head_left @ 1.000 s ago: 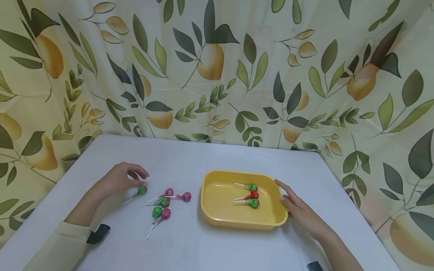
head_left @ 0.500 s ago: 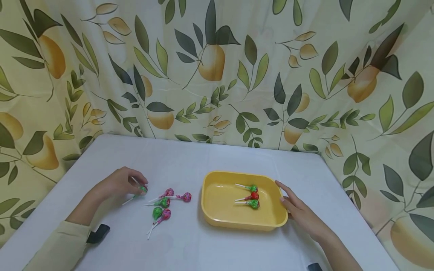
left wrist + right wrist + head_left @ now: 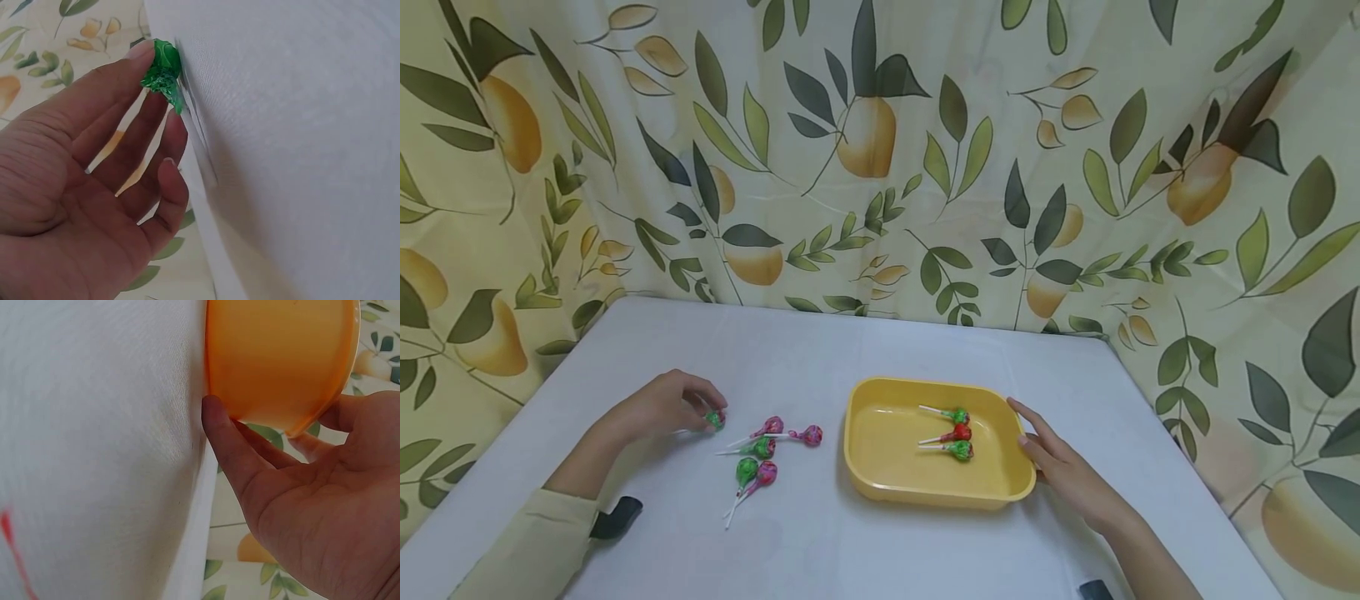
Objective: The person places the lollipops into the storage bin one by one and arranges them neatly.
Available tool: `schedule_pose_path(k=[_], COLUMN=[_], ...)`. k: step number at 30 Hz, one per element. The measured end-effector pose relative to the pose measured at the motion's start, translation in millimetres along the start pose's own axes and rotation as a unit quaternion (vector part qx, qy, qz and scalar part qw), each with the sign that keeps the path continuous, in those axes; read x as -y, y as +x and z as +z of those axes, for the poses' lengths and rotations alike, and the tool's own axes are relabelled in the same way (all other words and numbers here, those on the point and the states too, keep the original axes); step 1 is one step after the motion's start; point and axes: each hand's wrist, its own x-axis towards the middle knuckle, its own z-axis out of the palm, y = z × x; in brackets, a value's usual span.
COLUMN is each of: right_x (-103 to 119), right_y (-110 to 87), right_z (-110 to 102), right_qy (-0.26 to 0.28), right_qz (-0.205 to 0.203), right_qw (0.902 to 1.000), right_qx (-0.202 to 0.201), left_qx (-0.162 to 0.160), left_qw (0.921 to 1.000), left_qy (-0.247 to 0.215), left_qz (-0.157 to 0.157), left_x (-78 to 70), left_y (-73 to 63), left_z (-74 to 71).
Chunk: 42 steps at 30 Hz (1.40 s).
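Observation:
My left hand [image 3: 658, 406] pinches a green-wrapped lollipop [image 3: 164, 67] by its candy head, between thumb and fingertips. Its white stick slants down close to the tablecloth in the left wrist view; the other fingers are loosely bent. At the right end of a yellow tray [image 3: 895, 487], my right hand [image 3: 1067, 475] touches the rim and outer wall with fairly straight, spread fingers. Inside the tray lie two green lollipops and a red lollipop [image 3: 961, 432], sticks pointing left. Between left hand and tray is a loose group with a pink lollipop [image 3: 811, 435] and a green lollipop [image 3: 747, 471].
A white cloth covers the table [image 3: 880, 550]. Behind it hangs a fruit-and-leaf patterned curtain [image 3: 880, 208]. A dark strap piece [image 3: 616, 518] sits at the left sleeve [image 3: 535, 546]. Several loose lollipops overlap each other, sticks toward the lower left.
My left hand has come down from above the green lollipop and taken its head between the fingers; the lollipop has shifted slightly in the grasp. Right hand and tray stay put.

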Motion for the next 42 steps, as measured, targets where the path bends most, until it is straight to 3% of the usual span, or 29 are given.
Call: schedule_pose_path(k=[11, 18, 30, 37, 42], right_x=[0.9, -0.2, -0.4, -0.3, 0.0], right_y=[-2.3, -0.5, -0.1, -0.1, -0.2], right_z=[1.4, 1.3, 2.0, 1.9, 1.8], right_qy=[-0.001, -0.001, -0.003, 0.001, 0.001], right_qz=[-0.004, 0.002, 0.009, 0.007, 0.013], right_qw=[1.0, 1.0, 1.0, 1.0, 0.9999], right_qx=[0.002, 0.002, 0.0, 0.005, 0.004], left_qx=[0.004, -0.007, -0.009, -0.007, 0.001], left_qw=[0.9998, 0.9997, 0.9989, 0.9966, 0.9941], left_qy=[0.016, 0.023, 0.011, 0.026, 0.021], left_qz=[0.007, 0.001, 0.044, 0.077, 0.106], left_x=[5.0, -2.8, -14.8, -22.7, -37.7], left_y=[0.7, 0.6, 4.2, 16.6, 26.9], left_z=[-0.5, 1.9, -3.5, -6.6, -5.4])
